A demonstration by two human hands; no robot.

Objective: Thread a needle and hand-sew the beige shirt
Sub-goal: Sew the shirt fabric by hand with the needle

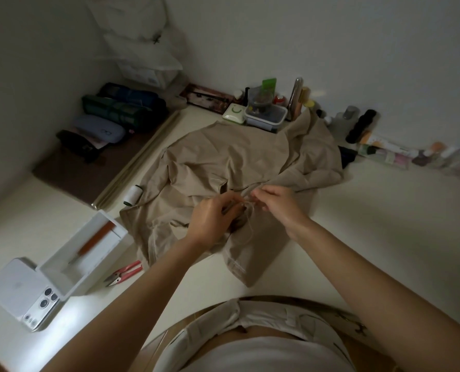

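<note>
The beige shirt (223,157) lies spread and crumpled on the white table (357,224). Both hands work close together above its near part. My left hand (214,218) has curled fingers pinching a pale thread (249,226) that hangs down in loose strands over the cloth. My right hand (274,201) pinches the thread's other end with fingertips pointing left. The needle is too small to make out. A white spool of thread (133,195) lies at the shirt's left edge.
Red thread snips (124,273) lie near the table's front left beside a white open box (84,253) and a phone (33,299). Bottles, jars and containers (266,115) line the back wall. Rolled pouches sit on a brown mat (89,167) at the left.
</note>
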